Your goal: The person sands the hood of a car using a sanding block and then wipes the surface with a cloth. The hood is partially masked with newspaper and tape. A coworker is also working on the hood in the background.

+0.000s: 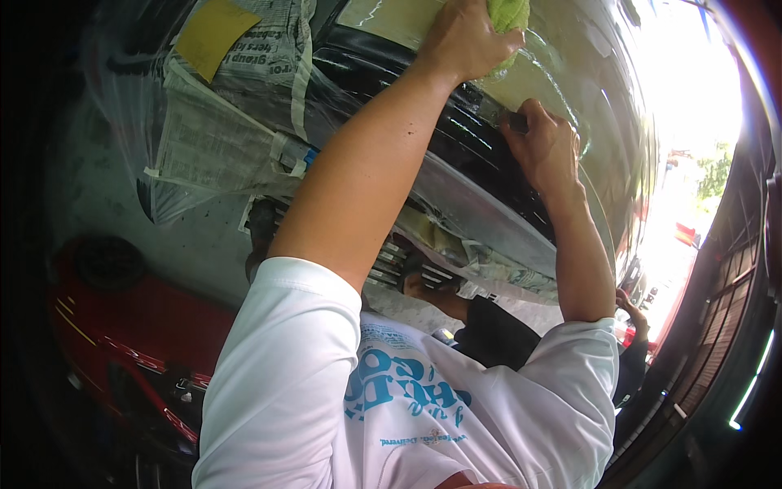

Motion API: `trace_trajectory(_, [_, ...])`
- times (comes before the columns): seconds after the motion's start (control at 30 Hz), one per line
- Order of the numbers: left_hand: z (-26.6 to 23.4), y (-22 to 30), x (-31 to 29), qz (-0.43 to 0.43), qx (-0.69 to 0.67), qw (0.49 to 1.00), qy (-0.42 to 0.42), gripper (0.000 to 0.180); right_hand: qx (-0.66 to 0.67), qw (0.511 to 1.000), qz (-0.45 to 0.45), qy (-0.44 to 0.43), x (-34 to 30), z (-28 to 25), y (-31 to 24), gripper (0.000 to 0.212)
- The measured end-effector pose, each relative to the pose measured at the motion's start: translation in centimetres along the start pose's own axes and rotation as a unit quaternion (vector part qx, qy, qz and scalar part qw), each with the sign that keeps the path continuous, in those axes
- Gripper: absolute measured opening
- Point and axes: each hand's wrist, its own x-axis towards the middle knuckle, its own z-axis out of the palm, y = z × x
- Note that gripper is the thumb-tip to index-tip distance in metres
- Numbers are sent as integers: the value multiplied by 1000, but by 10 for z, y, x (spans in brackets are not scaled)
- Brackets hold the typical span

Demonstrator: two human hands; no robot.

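Observation:
My left hand (466, 39) is closed around a green cloth (510, 18) at the top, pressed against the wet, pale grey-beige panel of a vehicle (586, 61). To its right and nearer, my right hand (547, 148) pinches a small dark block (515, 122) against the panel where it meets a glossy black strip (481, 151). The block's underside is hidden. Water runs in streaks down the panel between and beside both hands.
Newspaper masking (212, 134) and clear plastic film cover the vehicle's left part, with a yellow sheet (210, 37) lying on it. A red car (155, 318) stands at lower left. Part of a person in dark clothing (631, 371) shows at right, near a slatted shutter (717, 297).

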Motion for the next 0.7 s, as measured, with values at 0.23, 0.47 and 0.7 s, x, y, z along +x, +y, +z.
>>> trace_trajectory(0.23, [1, -1, -3, 13, -1, 1000, 2, 67, 4, 1000, 2, -16, 8, -5, -8, 28])
trace_trajectory(0.47, [5, 2, -3, 2, -2, 1000, -3, 65, 41, 999, -27, -19, 17, -4, -13, 30])
trace_trajectory(0.7, [-7, 11, 0, -31, -25, 999, -29, 67, 19, 997, 5, -72, 9, -16, 8, 28])
